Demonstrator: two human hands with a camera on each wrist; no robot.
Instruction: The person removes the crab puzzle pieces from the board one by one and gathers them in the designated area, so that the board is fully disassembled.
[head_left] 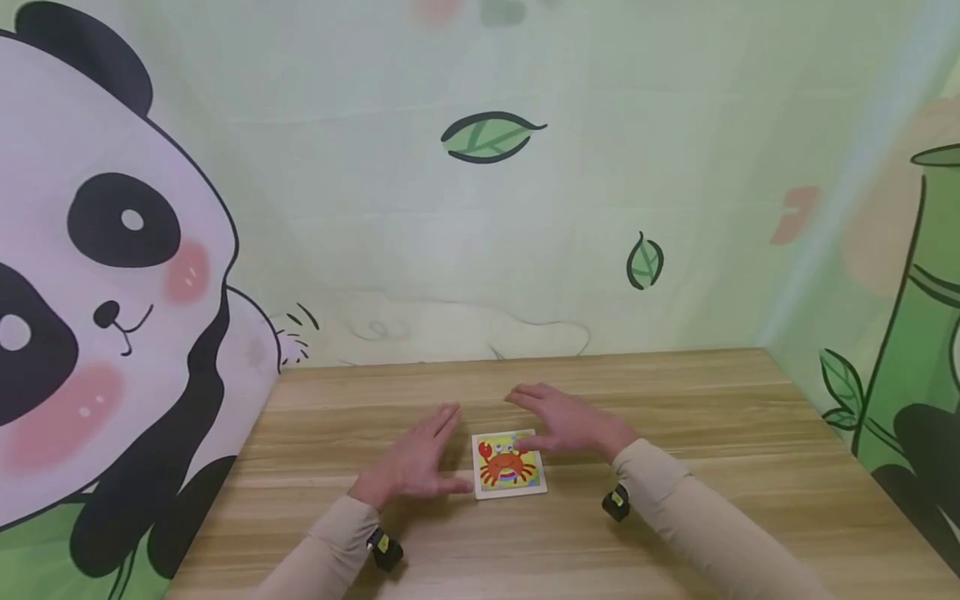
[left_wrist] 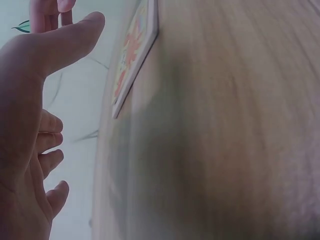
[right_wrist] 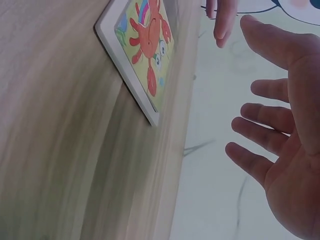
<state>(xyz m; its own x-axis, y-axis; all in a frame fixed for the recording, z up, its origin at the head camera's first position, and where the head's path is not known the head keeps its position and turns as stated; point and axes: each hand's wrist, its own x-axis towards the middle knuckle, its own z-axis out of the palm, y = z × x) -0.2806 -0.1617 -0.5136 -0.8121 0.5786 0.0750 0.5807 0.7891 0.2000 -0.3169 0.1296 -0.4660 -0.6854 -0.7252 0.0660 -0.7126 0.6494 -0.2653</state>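
The left hand point(head_left: 412, 462) is hovering just left of the crab board, its fingers extending loosely and its thumb pointing toward the board's near left corner. The right hand point(head_left: 573, 421) is hovering above and to the right of the board, its thumb crossing the far right corner in the head view, its fingers reaching past the far edge. Both hands are holding nothing; they are standing apart from each other, and the wrist views are showing a gap between each hand and the board.

Between and below them, the crab board point(head_left: 510, 475) is lying flat, picture side up, showing a red crab inside a white border. Beige sleeves point(head_left: 705, 508) are running toward the near side of the board, and a small black device point(head_left: 385, 550) is sitting at each wrist.

Under the board, a wood-grain table point(head_left: 337, 400) is spreading out. Beyond the board, a pale green backdrop point(head_left: 360, 192) is rising, showing a panda point(head_left: 150, 287) to its left and bamboo point(head_left: 915, 333) to its right.
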